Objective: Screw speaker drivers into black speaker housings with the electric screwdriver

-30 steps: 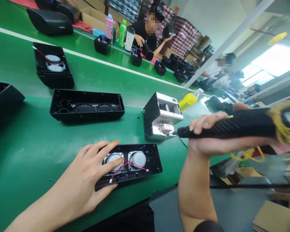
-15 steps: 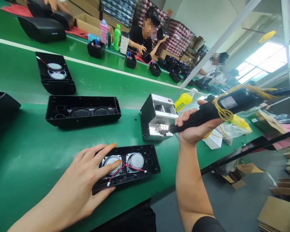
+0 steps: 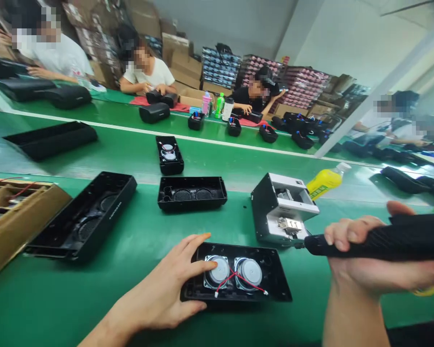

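My left hand [image 3: 166, 284] grips the left end of a black speaker housing [image 3: 275, 274], thumb on its near edge and a finger on one driver. Two silver round speaker drivers [image 3: 251, 272] sit inside it, with crossed red wires [image 3: 232, 273] ending in white plugs. My right hand [image 3: 365, 255] is wrapped around a black electric screwdriver [image 3: 394, 241], held level and pointing left. The screwdriver's tip is close to the front of a silver-and-black screw feeder [image 3: 264, 212]; whether they touch I cannot tell.
Behind lie an open black housing [image 3: 193, 205], another with drivers [image 3: 171, 166], and a larger one [image 3: 108, 217] at left. A cardboard box [image 3: 29, 221] stands at far left. A yellow bottle [image 3: 325, 182] leans behind the feeder. Several people work across the green bench [image 3: 141, 159].
The view has swung left, bringing more housings and a cardboard box into sight. The screwdriver has gone from slanted to nearly level, its tip lower beside the feeder. My left hand keeps its grip.
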A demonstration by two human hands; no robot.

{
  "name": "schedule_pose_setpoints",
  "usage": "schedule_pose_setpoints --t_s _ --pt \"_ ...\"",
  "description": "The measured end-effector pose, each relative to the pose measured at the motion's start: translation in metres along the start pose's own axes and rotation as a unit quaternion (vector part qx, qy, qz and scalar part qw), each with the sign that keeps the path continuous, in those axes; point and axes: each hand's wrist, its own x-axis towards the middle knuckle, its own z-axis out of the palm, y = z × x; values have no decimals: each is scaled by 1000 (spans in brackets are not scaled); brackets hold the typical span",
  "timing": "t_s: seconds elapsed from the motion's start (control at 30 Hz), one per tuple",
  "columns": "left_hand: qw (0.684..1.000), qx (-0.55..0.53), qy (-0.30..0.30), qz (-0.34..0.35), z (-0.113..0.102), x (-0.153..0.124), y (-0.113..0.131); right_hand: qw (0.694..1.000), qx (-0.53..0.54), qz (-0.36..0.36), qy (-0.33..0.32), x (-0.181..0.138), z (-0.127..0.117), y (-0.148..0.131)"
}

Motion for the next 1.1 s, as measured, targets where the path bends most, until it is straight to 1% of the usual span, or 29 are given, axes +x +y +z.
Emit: schedule_pose_setpoints --t_s 0.03,0.07,0.13,0.2,0.27,0.33,0.4,0.5,0.6,0.73,0.97,1.1 --pt "1000 -9 -4 1 -1 1 -1 1000 4 -3 4 -4 6 -7" --pt "1000 -15 -6 3 -1 3 -1 1000 13 -1 -7 -7 12 -14" --pt "1000 -19 -3 9 1 4 -4 997 53 16 -54 -16 25 -22" --pt "1000 -17 8 25 5 4 -7 987 110 40 -111 -26 41 -24" --pt "999 -18 21 38 9 4 -11 974 157 54 -155 -40 60 -23" --pt "998 -22 30 42 12 4 -13 962 185 88 -179 -56 81 -19" --pt "998 -29 36 45 14 3 -14 954 205 125 -179 -73 101 -13" --pt "997 -37 45 54 14 5 -14 946 224 131 -191 -94 119 -1" --pt "996 -46 49 58 14 7 -13 945 205 128 -220 -106 121 13" --pt "995 -57 50 60 14 8 -13 947 177 141 -229 -114 115 26" --pt "995 -61 57 60 14 8 -12 950 161 137 -228 -120 113 35" --pt "995 -59 54 58 14 8 -12 952 148 147 -222 -121 112 36"
